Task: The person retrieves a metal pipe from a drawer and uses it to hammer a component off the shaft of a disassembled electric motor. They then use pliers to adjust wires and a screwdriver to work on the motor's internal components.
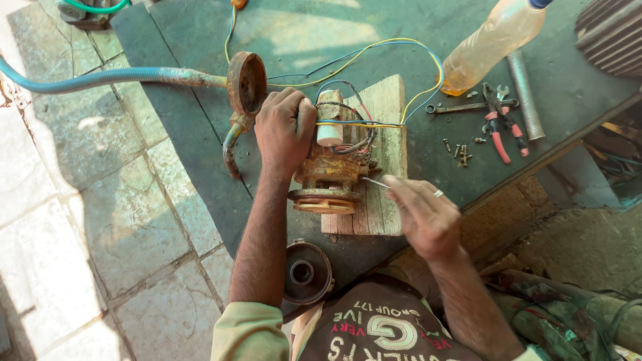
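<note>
Rusty orange motor [328,175], white capacitor [329,127], red-handled pliers [498,124], yellow-blue wires [374,53].

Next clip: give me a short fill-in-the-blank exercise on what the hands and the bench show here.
1. The left hand grips the top of a rusty ____, which rests on a wooden block.
2. The right hand points a thin metal tool at it and wears a ____ on one finger.
3. The pliers on the bench have ____ handles.
4. The plastic bottle lies on the ____ side of the bench.

Missing words: motor; ring; red; right
</note>
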